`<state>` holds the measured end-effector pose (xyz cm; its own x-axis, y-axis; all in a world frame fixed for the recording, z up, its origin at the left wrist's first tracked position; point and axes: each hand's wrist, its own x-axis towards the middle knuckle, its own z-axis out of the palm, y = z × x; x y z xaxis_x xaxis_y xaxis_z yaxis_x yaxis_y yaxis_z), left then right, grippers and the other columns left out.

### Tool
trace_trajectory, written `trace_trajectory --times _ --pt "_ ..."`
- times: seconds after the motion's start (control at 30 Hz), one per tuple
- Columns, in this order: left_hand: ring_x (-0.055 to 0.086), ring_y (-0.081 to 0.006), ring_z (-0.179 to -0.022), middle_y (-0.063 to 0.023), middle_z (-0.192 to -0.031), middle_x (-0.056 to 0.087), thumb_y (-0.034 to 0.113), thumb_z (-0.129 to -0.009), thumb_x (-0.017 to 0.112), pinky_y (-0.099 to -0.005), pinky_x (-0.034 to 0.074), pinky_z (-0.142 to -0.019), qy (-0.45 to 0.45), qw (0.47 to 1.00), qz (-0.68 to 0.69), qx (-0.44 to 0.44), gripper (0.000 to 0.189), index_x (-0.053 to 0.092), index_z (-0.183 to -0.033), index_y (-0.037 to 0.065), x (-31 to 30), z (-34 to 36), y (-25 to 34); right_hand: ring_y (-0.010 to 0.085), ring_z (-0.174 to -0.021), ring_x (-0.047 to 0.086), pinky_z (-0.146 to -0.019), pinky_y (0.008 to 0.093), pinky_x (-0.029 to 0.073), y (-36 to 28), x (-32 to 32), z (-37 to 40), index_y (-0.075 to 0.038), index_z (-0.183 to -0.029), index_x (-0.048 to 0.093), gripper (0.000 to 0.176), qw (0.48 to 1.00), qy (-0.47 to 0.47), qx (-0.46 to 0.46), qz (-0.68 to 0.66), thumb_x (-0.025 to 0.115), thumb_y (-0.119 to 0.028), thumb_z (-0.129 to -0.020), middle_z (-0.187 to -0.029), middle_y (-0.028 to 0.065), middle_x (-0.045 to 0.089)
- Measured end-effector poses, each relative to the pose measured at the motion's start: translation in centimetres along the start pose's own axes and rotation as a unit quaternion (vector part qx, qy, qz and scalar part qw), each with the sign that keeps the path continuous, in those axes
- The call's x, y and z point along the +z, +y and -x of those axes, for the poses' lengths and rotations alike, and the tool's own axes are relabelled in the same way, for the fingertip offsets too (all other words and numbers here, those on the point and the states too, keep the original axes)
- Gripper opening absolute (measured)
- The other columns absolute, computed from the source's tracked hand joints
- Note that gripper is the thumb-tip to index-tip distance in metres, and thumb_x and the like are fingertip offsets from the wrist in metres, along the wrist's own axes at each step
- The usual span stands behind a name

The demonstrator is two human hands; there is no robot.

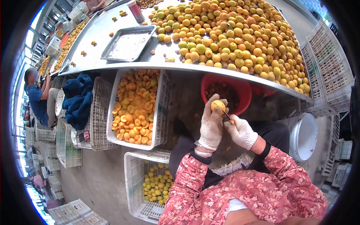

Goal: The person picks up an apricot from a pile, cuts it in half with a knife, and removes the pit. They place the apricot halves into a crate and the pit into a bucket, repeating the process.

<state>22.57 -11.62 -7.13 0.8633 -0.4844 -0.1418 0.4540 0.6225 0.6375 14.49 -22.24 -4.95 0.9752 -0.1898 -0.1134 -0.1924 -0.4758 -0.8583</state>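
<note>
My left hand (210,129), in a white knitted glove, holds a yellow apricot (216,105) up between thumb and fingers. Gloved the same way, my right hand (242,133) is closed around a small knife (231,121) whose thin blade reaches the apricot's lower right side. Whether the blade has cut in is too small to tell. Just beyond both hands stands a red basin (245,95) with dark brown bits inside. To the left, a white crate (111,125) is filled with halved, pitted apricots.
A metal table (88,66) bears a large heap of whole apricots (240,41), a steel tray (127,43) and a tumbler (135,12). A lower crate (129,180) holds greenish-yellow fruit. A white bucket (303,137) stands right. Another person (37,95) sits at far left.
</note>
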Motion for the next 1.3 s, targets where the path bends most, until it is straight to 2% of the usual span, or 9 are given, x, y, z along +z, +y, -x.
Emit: trace_trajectory --times 0.1,0.3,0.47,0.6,0.83,1.03,1.17,1.23,1.3 --pt "0.060 -0.0186 -0.102 -0.0104 -0.106 0.064 0.038 -0.095 0.060 -0.0339 0.050 -0.091 -0.040 0.997 -0.043 0.040 0.054 0.046 -0.137 0.007 -0.8 -0.3 0.2 0.0337 -0.071 0.065 -0.063 0.0365 0.048 0.5 -0.2 -0.3 -0.002 -0.099 0.054 0.015 1.000 -0.002 -0.009 0.016 0.057 -0.017 -0.094 -0.074 0.0161 0.062" --pt "0.059 -0.0189 -0.101 -0.0133 -0.110 0.063 0.060 -0.091 0.055 -0.0378 0.050 -0.091 -0.036 0.974 0.139 -0.175 0.066 0.051 -0.130 0.005 -1.7 0.4 -0.9 0.0341 -0.069 0.065 -0.062 0.0354 0.049 2.6 1.5 -0.3 -0.001 -0.108 0.055 0.023 0.993 0.063 -0.096 -0.009 0.057 -0.020 -0.095 -0.077 0.0173 0.064" --pt "0.059 -0.0186 -0.102 -0.0133 -0.110 0.064 0.055 -0.093 0.056 -0.0344 0.048 -0.090 0.003 0.990 -0.135 0.036 0.061 0.052 -0.128 0.005 -0.5 0.0 -0.8 0.0130 -0.066 0.053 -0.062 0.0288 0.044 -0.3 0.4 0.0 -0.003 -0.096 0.054 0.011 0.990 -0.006 0.054 -0.131 0.053 -0.015 -0.096 -0.072 0.0072 0.056" --pt "0.060 -0.0263 -0.109 -0.0120 -0.090 0.067 0.065 -0.093 0.045 -0.0362 0.047 -0.093 -0.003 0.981 0.111 -0.158 0.070 0.055 -0.120 0.002 -0.5 0.7 -0.4 0.0264 -0.069 0.066 -0.063 0.0335 0.050 1.8 2.0 0.3 0.000 -0.108 0.057 0.023 0.998 0.032 -0.014 -0.055 0.053 -0.020 -0.097 -0.078 0.0146 0.065" --pt "0.064 -0.0301 -0.103 -0.0135 -0.088 0.068 0.064 -0.094 0.046 -0.0395 0.049 -0.094 -0.033 0.987 0.045 -0.151 0.067 0.055 -0.116 0.001 -0.8 0.3 -0.1 0.0273 -0.068 0.066 -0.063 0.0356 0.050 2.2 2.2 0.4 0.000 -0.102 0.059 0.022 0.998 0.031 -0.040 -0.038 0.053 -0.021 -0.097 -0.075 0.0125 0.065" --pt "0.066 -0.0280 -0.090 -0.0176 -0.094 0.067 0.033 -0.097 0.050 -0.0390 0.053 -0.086 0.005 0.987 0.089 -0.133 0.035 0.052 -0.118 0.005 -1.1 0.4 0.4 0.0091 -0.043 0.047 -0.035 0.0255 0.033 1.3 0.0 0.4 -0.008 -0.097 0.059 0.025 0.898 -0.123 0.239 -0.348 0.046 -0.029 -0.100 -0.062 -0.0002 0.053" --pt "0.065 -0.0217 -0.085 -0.0148 -0.092 0.066 0.017 -0.093 0.053 -0.0326 0.053 -0.081 -0.035 0.991 0.081 -0.103 0.028 0.051 -0.118 0.005 -1.6 0.2 -0.8 0.0119 -0.052 0.055 -0.047 0.0267 0.039 6.9 2.3 0.1 -0.003 -0.096 0.056 0.023 0.983 0.012 0.009 -0.184 0.047 -0.023 -0.100 -0.062 0.0009 0.054" --pt "0.065 -0.0195 -0.085 -0.0142 -0.094 0.066 0.014 -0.092 0.054 -0.0304 0.053 -0.080 -0.053 0.990 0.083 -0.104 0.027 0.051 -0.118 0.005 -1.3 0.2 -0.9 0.0360 -0.063 0.064 -0.054 0.0394 0.046 5.6 0.6 -0.4 0.000 -0.097 0.055 0.018 0.996 0.021 -0.062 0.059 0.052 -0.018 -0.096 -0.068 0.0184 0.061" --pt "0.062 -0.0147 -0.088 -0.0103 -0.099 0.066 0.012 -0.092 0.058 -0.0273 0.051 -0.084 -0.095 0.992 0.039 -0.073 0.026 0.053 -0.117 0.006 -1.4 0.0 -1.3 0.0425 -0.070 0.064 -0.057 0.0433 0.048 3.7 0.1 -0.6 -0.001 -0.098 0.055 0.017 0.992 0.043 -0.080 0.084 0.055 -0.017 -0.094 -0.074 0.0227 0.063"
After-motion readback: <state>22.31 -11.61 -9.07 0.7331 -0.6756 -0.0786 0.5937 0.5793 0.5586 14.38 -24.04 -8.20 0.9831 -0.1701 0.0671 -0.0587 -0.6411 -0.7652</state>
